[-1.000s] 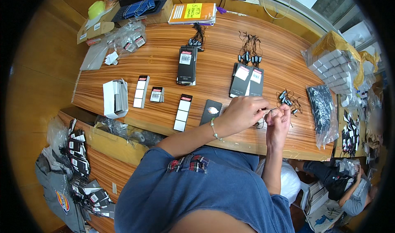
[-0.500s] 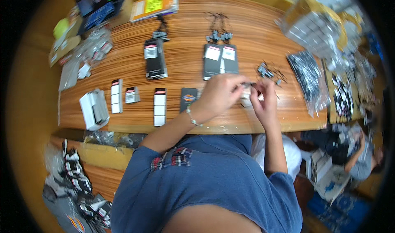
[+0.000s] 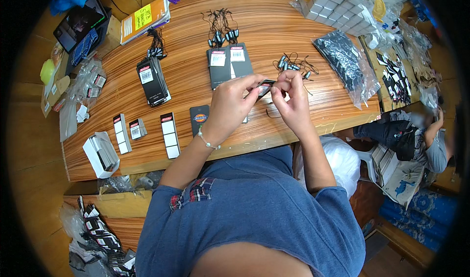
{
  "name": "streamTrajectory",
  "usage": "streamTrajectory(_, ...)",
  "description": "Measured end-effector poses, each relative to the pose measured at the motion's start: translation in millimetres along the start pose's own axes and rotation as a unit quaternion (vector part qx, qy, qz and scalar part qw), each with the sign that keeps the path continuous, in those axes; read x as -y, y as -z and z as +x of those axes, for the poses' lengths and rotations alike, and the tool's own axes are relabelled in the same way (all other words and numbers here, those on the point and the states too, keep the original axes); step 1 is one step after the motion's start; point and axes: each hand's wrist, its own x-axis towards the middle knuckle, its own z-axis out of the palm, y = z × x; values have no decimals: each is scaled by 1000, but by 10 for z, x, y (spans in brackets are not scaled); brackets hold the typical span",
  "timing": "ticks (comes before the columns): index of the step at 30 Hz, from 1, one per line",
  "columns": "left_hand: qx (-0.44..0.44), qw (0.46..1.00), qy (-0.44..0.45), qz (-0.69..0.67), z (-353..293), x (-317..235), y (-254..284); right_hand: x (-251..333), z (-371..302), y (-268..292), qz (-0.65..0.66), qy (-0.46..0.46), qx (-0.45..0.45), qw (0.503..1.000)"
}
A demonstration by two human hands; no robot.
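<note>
My left hand (image 3: 229,102) and my right hand (image 3: 293,103) meet above the table's near edge. Pinched between their fingertips is a small stack of dark hang tags (image 3: 265,87), seen nearly edge-on. A thin black string (image 3: 272,114) dangles below, by my right hand; its upper end is hidden. Behind my left hand lie two side-by-side piles of dark tags with white labels (image 3: 218,70). A single dark tag (image 3: 197,116) is partly covered by my left wrist. Beyond my right hand rests a loose cluster of black strings with grey fasteners (image 3: 289,64).
More tags (image 3: 152,83) and strings (image 3: 156,44) lie at left, near sticker strips (image 3: 170,137) and a white box of cards (image 3: 99,154). A plastic bag of black strings (image 3: 342,64) and wrapped white boxes (image 3: 333,5) sit at right. Another person (image 3: 433,152) sits far right.
The view has turned, so the table's things appear farther left. Both hands stay together at the fingertips, and the dark tags between them now show more clearly.
</note>
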Motion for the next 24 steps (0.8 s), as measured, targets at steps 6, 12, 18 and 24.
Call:
streamTrajectory(6,-2,996,-30,82,-6,-146,27,-22,-8,-38,73,-27,-18,997)
streamTrajectory(12,-25,987,-106,121,2,-117,-12,-41,-10,-65,303,-90,-47,947)
streamTrajectory(18,-39,983,-126,127,-2,-47,-42,-44,-67,-80,-9,36,-72,997)
streamTrajectory(24,-34,980,-134,142,4,-32,-43,-6,-5,41,-208,177,-12,962)
